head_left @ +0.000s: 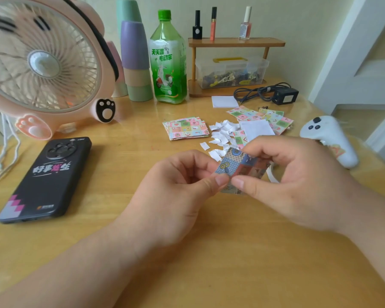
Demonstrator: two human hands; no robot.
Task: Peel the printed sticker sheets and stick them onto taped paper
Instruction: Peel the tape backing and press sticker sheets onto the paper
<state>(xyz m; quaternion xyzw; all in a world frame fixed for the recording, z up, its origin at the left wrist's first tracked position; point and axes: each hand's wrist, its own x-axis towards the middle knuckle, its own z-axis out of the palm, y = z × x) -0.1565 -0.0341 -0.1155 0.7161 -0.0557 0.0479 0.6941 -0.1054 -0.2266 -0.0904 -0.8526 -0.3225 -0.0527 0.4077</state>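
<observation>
Both hands hold one small printed sticker sheet (238,164) with blue, brown and orange patches just above the wooden table (125,156). My left hand (178,185) pinches its left lower edge between thumb and forefinger. My right hand (285,181) pinches its right side, thumb tip meeting the left thumb. A white strip (272,174) hangs beneath the right fingers. Behind lie a stack of pastel printed sheets (186,128), more spread sheets (260,117), a plain white paper (257,128) and a heap of peeled white scraps (221,135).
A black phone (46,178) lies at the left, a pink fan (42,63) behind it. Stacked cups (135,58), a green bottle (168,58) and a wooden shelf (236,43) with a clear box stand at the back. A charger cable (267,92) and white controller (330,138) lie right.
</observation>
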